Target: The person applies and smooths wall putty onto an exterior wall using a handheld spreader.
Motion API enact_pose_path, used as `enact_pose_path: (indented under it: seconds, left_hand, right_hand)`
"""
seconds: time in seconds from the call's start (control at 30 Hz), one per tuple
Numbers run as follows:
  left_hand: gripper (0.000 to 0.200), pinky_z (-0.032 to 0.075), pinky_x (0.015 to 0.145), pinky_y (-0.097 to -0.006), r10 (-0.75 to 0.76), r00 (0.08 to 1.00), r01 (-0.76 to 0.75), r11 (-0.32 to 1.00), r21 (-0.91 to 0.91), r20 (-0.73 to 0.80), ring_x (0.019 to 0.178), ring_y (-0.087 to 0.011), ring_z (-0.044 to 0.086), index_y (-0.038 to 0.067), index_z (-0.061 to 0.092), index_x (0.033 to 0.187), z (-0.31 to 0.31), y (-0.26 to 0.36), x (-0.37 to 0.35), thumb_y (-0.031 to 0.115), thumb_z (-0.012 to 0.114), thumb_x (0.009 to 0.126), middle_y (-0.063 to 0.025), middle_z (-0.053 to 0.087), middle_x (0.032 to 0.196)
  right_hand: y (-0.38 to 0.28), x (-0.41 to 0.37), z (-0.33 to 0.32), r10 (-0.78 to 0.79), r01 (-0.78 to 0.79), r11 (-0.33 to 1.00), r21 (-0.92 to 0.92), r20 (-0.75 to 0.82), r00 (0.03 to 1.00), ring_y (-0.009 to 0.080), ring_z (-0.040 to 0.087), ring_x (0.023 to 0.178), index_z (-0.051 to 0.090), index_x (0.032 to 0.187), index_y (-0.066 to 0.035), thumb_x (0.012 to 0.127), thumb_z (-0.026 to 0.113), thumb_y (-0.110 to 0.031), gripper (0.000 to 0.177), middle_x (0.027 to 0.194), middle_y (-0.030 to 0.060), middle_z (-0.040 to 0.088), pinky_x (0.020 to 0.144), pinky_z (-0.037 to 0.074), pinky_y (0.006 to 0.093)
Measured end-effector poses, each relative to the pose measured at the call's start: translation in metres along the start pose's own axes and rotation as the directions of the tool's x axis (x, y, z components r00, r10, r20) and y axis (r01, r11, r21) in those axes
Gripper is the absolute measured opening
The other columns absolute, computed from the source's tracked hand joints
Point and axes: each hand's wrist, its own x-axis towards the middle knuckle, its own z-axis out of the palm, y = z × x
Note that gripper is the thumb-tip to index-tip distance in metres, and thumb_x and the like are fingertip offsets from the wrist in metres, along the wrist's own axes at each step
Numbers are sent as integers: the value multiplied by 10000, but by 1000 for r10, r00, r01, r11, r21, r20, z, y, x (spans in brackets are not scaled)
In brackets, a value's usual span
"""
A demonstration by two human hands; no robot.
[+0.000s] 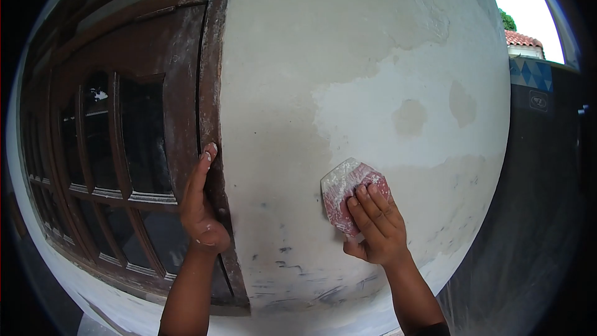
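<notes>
My right hand (380, 227) presses a reddish, white-dusted piece of sandpaper (341, 188) flat on the wall. Its fingers lie over the lower right part of the sheet, and the thumb is at the bottom edge. The plastered wall (273, 87) is patchy, with beige and white areas and dark scuffs low down. On the left, my left hand (204, 205) rests against the brown wooden window frame (214, 74), fingers stretched upward and holding nothing. White specks of dust or plaster show on its fingertips and near the wrist.
Glass panes (144, 130) in wooden bars fill the left side. Right of the wall's edge stands a dark surface (541, 180) with a blue patterned strip (530, 74) on it. A tiled roof (522, 39) shows outside at the upper right.
</notes>
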Motion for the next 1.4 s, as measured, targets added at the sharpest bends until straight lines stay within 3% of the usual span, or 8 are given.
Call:
enact_pose_path:
  seconds: [0.47, 0.57, 0.67, 0.73, 0.97, 1.2, 1.27, 1.4]
  left_hand:
    - [1197, 351, 1124, -441, 14, 1000, -14, 1000, 2, 9, 1301, -345, 514, -161, 431, 1369, 0, -1, -2, 879, 230, 811, -281, 521, 1374]
    - [1194, 269, 1170, -446, 15, 998, -15, 1000, -9, 54, 1374, -344, 428, -124, 349, 1438, -2, -5, -4, 883, 207, 812, -273, 445, 1452]
    - [1195, 272, 1169, -447, 20, 999, -19, 999, -31, 28, 1373, -346, 429, -122, 350, 1438, -1, -4, -3, 884, 211, 810, -272, 444, 1453]
    - [1207, 351, 1124, -447, 12, 1000, -13, 1000, -22, -13, 1300, -346, 514, -164, 437, 1363, 0, -1, 0, 887, 248, 800, -280, 524, 1372]
    - [1200, 357, 1118, -451, 16, 1000, -15, 1000, 15, -24, 1290, -356, 522, -171, 439, 1357, 0, -3, -2, 879, 245, 810, -292, 526, 1364]
    - [1187, 360, 1117, -452, 27, 1000, -27, 1000, 2, -15, 1289, -358, 523, -171, 433, 1360, 1, -2, -1, 872, 262, 817, -293, 528, 1359]
    - [1186, 360, 1117, -452, 36, 999, -36, 999, 0, -15, 1289, -358, 523, -170, 433, 1360, 1, -2, -1, 871, 263, 819, -293, 529, 1359]
    - [1179, 362, 1117, -452, 24, 999, -24, 1000, 0, -22, 1292, -358, 521, -170, 433, 1360, 0, -1, -1, 866, 262, 823, -293, 526, 1362]
  right_hand:
    - [-11, 6, -2, -17, 17, 1000, -4, -22, 1000, 280, 528, 1303, 670, 1234, -58, 857, 635, -324, 462, 1308, 133, 625, 1009, 478, 484]
    - [-13, 25, 1, -14, 13, 999, -42, -11, 1000, 283, 530, 1301, 672, 1231, -54, 852, 640, -330, 471, 1302, 136, 629, 1018, 472, 492]
    - [-9, 17, 3, -11, 11, 1000, -17, 9, 1000, 288, 529, 1301, 672, 1230, -48, 840, 644, -323, 478, 1301, 137, 630, 1027, 466, 501]
    - [-7, 7, 2, -16, 16, 1000, 18, 6, 1000, 291, 526, 1305, 670, 1231, -45, 835, 645, -316, 480, 1303, 137, 628, 1028, 465, 505]
    - [-12, 43, 7, -30, 31, 1000, 3, -83, 996, 285, 505, 1327, 661, 1240, -40, 827, 647, -289, 483, 1329, 146, 610, 1034, 466, 489]
    - [-9, 13, 6, -72, 74, 996, -43, 49, 996, 277, 497, 1339, 657, 1255, -58, 867, 616, -318, 468, 1349, 140, 598, 1037, 464, 486]
    - [-6, 7, 5, -60, 60, 998, -12, -35, 998, 290, 502, 1331, 659, 1249, -58, 857, 629, -324, 475, 1343, 138, 602, 1035, 465, 489]
    - [-5, 37, 9, -63, 61, 997, -52, -40, 997, 292, 513, 1317, 668, 1237, -59, 862, 625, -331, 465, 1328, 133, 613, 1037, 463, 496]
